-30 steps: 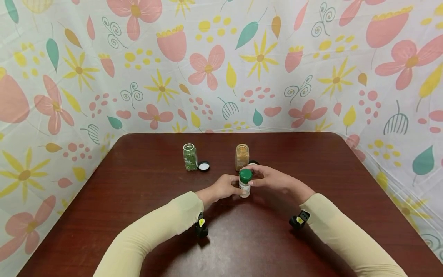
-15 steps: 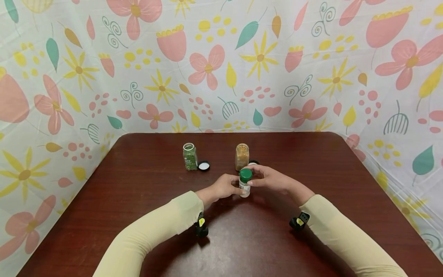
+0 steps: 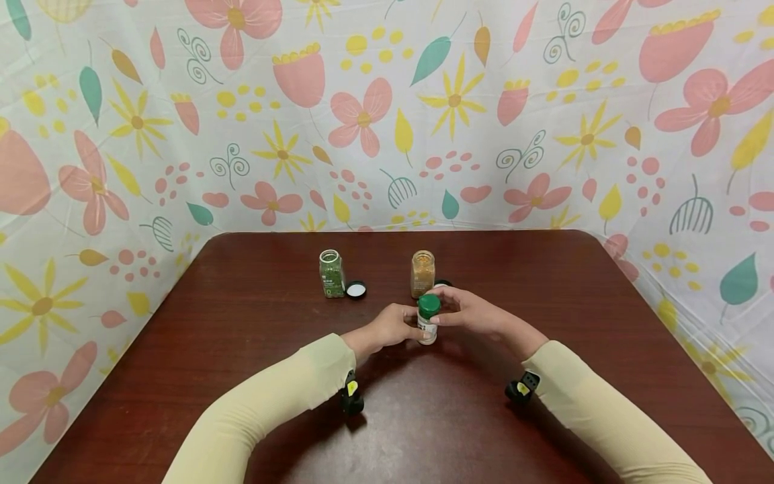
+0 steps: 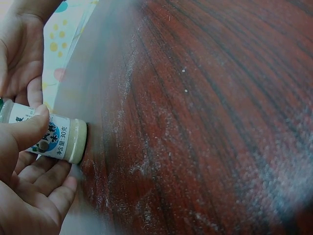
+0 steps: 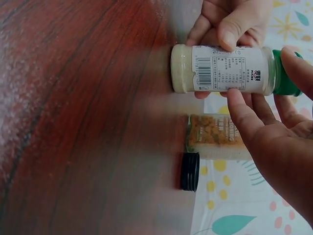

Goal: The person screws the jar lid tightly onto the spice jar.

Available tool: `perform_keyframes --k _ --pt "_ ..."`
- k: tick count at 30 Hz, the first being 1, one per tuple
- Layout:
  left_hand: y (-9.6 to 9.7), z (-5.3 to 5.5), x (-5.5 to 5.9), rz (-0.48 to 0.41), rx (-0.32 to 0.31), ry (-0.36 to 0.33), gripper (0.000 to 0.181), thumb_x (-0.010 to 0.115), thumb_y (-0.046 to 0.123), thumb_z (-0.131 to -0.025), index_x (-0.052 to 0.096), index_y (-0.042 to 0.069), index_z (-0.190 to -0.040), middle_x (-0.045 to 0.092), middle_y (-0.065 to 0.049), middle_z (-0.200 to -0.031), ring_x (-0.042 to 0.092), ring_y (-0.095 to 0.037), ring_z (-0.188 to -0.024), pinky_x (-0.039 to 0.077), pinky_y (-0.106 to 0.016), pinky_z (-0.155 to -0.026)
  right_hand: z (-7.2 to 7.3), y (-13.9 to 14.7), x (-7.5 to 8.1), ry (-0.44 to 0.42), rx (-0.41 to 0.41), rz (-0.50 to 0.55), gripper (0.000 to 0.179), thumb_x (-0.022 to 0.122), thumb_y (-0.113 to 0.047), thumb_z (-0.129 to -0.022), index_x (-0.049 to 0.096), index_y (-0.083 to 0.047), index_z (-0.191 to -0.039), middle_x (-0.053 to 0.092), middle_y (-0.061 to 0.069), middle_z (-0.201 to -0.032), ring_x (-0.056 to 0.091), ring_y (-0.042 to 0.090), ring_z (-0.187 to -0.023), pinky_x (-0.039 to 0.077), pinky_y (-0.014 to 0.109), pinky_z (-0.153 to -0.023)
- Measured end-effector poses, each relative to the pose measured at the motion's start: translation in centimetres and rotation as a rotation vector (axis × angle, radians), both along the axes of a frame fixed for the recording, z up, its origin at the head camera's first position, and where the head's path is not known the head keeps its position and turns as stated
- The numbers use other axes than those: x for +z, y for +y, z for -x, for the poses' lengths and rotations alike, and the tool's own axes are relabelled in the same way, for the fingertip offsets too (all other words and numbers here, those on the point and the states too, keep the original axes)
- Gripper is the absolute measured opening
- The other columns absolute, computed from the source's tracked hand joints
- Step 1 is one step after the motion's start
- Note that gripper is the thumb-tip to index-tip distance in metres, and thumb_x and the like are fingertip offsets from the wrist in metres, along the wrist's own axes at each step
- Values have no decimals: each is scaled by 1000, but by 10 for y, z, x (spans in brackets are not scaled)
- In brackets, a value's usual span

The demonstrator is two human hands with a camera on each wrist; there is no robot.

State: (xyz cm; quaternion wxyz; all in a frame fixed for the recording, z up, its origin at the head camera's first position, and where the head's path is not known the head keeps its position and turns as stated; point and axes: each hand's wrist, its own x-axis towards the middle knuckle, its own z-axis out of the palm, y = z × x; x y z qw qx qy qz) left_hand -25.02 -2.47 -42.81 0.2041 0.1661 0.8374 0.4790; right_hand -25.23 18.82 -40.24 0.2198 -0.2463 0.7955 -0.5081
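Note:
A small clear spice jar (image 5: 230, 71) of pale powder, with a white label and a green cap (image 3: 429, 306), stands upright at mid-table. My left hand (image 3: 392, 327) grips its body, thumb across the label in the left wrist view. Around the cap curl the thumb and fingers of my right hand (image 3: 474, 316), one fingertip touching the label lower down. Just behind is an uncapped jar of orange seasoning (image 3: 422, 274), with a black lid (image 5: 190, 171) beside it, mostly hidden by my right hand in the head view.
Farther left stands an uncapped jar of green herbs (image 3: 332, 275). Its black lid (image 3: 355, 290) lies next to it, white inside facing up. The dark reddish table (image 3: 272, 282) meets a flower-patterned curtain (image 3: 363, 161) at the back and sides.

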Motion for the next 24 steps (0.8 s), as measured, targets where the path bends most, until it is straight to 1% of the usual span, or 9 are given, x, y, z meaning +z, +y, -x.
perform_keyframes --k 3,6,10,13,18,24 --pt "0 0 -1 1 -4 1 43 79 11 -90 69 1 -131 75 -16 -124 66 -28 -123 53 -35 -105 -1 -1 -1 13 -9 2 51 65 -14 -101 44 6 -144 57 28 -139 57 31 -128 54 37 -99" --pt "0 0 -1 3 -7 0 44 78 11 -90 68 1 -132 74 -16 -124 66 -28 -124 52 -35 -105 -1 -2 -2 13 -25 8 50 65 -12 -101 45 7 -143 57 29 -139 56 35 -130 53 38 -101" --pt "0 0 0 -6 3 -17 44 78 11 -90 69 2 -132 74 -16 -125 65 -28 -125 52 -37 -106 -2 -5 -4 10 -51 12 50 67 -13 -100 45 6 -141 58 28 -138 54 37 -132 52 37 -101" --pt "0 -1 2 -13 9 -24 43 79 12 -90 69 3 -131 74 -16 -125 65 -28 -125 52 -37 -105 -3 -6 -4 14 -67 10 51 69 -14 -99 45 6 -140 59 27 -137 55 36 -131 52 35 -99" --pt "0 0 0 -17 7 -20 42 79 12 -90 70 3 -131 75 -15 -124 66 -28 -124 52 -36 -105 -4 -7 -5 32 -78 7 50 69 -13 -99 46 6 -138 61 26 -134 57 33 -127 52 31 -96" --pt "0 0 1 -19 1 -21 42 78 12 -91 70 3 -131 75 -15 -124 66 -28 -124 52 -36 -104 -6 -8 -4 46 -89 3 49 70 -13 -98 47 6 -136 63 24 -130 59 30 -123 52 30 -94"
